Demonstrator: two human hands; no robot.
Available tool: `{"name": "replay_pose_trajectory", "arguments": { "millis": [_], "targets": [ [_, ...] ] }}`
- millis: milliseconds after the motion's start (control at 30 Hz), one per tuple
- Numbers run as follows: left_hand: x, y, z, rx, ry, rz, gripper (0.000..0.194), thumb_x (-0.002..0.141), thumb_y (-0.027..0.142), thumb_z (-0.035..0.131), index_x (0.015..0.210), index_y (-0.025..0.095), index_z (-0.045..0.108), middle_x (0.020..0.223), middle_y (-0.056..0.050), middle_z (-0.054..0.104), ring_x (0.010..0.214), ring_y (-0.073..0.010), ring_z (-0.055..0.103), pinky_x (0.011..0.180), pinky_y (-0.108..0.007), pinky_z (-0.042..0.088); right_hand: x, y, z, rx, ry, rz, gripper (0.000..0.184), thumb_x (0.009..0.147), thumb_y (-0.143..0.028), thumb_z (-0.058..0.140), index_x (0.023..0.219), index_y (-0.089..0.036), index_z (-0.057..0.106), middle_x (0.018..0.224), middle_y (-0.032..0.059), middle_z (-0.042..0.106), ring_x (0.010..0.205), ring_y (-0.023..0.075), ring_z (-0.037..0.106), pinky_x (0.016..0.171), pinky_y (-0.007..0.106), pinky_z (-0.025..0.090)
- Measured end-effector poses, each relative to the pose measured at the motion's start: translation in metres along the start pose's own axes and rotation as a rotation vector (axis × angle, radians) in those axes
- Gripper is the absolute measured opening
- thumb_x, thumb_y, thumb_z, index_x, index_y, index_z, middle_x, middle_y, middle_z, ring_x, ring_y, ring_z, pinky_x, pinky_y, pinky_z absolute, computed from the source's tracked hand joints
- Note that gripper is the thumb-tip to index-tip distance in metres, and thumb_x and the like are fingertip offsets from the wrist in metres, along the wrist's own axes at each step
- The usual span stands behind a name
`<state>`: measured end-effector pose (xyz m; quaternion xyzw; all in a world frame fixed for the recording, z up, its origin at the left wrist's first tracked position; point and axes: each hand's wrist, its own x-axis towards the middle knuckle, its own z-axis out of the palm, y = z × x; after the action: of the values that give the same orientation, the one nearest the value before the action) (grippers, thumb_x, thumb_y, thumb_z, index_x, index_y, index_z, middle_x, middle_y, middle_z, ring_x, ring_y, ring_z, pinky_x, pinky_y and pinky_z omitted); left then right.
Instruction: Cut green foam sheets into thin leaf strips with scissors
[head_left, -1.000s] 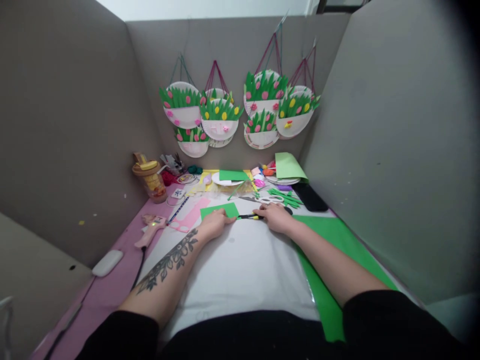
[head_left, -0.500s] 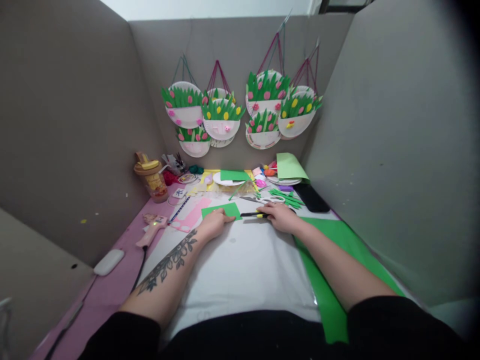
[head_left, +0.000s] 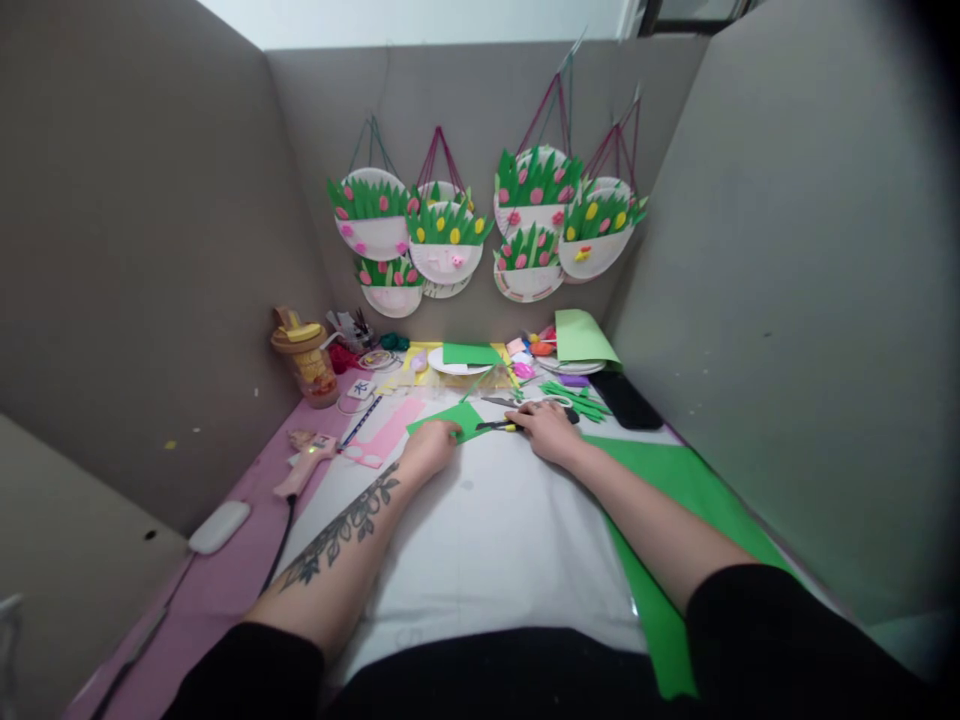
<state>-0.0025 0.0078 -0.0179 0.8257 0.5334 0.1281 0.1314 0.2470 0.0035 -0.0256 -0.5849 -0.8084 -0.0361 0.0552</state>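
Observation:
My left hand (head_left: 433,448) pinches the near edge of a small green sheet of paper (head_left: 466,418), with thumb and fingers curled together. To its right, my right hand (head_left: 546,430) is closed around black-and-yellow scissors (head_left: 496,426). Their dark blades point left and reach the right part of the green paper. How far the blades are apart is too small to tell. Behind my right hand lies a second pair of scissors with white handles (head_left: 553,401). Thin cut green paper strips (head_left: 581,398) are heaped beside it.
A pink glue gun (head_left: 311,465) and pink paper (head_left: 386,432) lie left. A lidded cup (head_left: 307,365) stands at the back left. A phone (head_left: 628,400) and a large green sheet (head_left: 675,500) are on the right. Paper-plate flower baskets (head_left: 446,250) hang on the partition.
My left hand has gone from extended fingers on the green paper to a pinch, and the paper is now turned. My right hand has shifted slightly left with the scissors.

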Motion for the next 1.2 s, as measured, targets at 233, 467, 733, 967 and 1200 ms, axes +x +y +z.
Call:
{"name": "replay_pose_trajectory", "arguments": {
  "millis": [233, 467, 733, 967, 1200],
  "targets": [
    [0.003, -0.012, -0.001, 0.051, -0.145, 0.251, 0.045, 0.082, 0.013, 0.042, 0.12, 0.03, 0.061, 0.098, -0.007, 0.058, 0.088, -0.0204, 0.055, 0.078, -0.027, 0.04, 0.0, 0.006, 0.005, -0.005, 0.008, 0.001, 0.056, 0.082, -0.008, 0.037, 0.13, -0.035, 0.049, 0.123, 0.0074, 0.054, 0.113, 0.0268, 0.043, 0.099, 0.052, 0.017],
    [0.003, -0.004, -0.005, 0.107, -0.209, 0.173, 0.048, 0.085, 0.018, 0.038, 0.129, 0.034, 0.052, 0.099, -0.008, 0.055, 0.089, -0.0226, 0.052, 0.078, -0.029, 0.038, 0.001, 0.004, 0.005, -0.022, -0.014, 0.005, 0.059, 0.08, -0.007, 0.038, 0.131, -0.036, 0.047, 0.124, 0.0079, 0.054, 0.114, 0.0284, 0.041, 0.099, 0.055, 0.013],
    [0.006, -0.007, -0.001, 0.109, -0.228, 0.15, 0.048, 0.086, 0.021, 0.039, 0.13, 0.035, 0.05, 0.098, -0.007, 0.054, 0.089, -0.0216, 0.051, 0.081, -0.029, 0.038, -0.001, 0.006, 0.002, -0.034, -0.053, 0.011, 0.06, 0.081, -0.008, 0.039, 0.132, -0.037, 0.046, 0.125, 0.0084, 0.052, 0.113, 0.0289, 0.042, 0.1, 0.055, 0.013],
    [0.007, -0.009, 0.002, 0.113, -0.209, 0.17, 0.045, 0.089, 0.026, 0.035, 0.13, 0.033, 0.051, 0.097, -0.008, 0.053, 0.087, -0.0214, 0.051, 0.073, -0.028, 0.037, 0.0, 0.0, 0.003, -0.014, -0.035, -0.011, 0.058, 0.079, -0.008, 0.04, 0.129, -0.036, 0.05, 0.121, 0.0082, 0.054, 0.114, 0.0289, 0.042, 0.1, 0.056, 0.012],
    [0.006, -0.008, 0.0, 0.118, -0.215, 0.168, 0.045, 0.088, 0.025, 0.035, 0.129, 0.03, 0.052, 0.099, -0.009, 0.055, 0.087, -0.0218, 0.051, 0.074, -0.029, 0.037, -0.004, -0.001, -0.001, -0.008, -0.053, -0.015, 0.059, 0.077, -0.008, 0.041, 0.129, -0.035, 0.05, 0.12, 0.0083, 0.054, 0.114, 0.0284, 0.042, 0.1, 0.055, 0.013]
  ]
}}
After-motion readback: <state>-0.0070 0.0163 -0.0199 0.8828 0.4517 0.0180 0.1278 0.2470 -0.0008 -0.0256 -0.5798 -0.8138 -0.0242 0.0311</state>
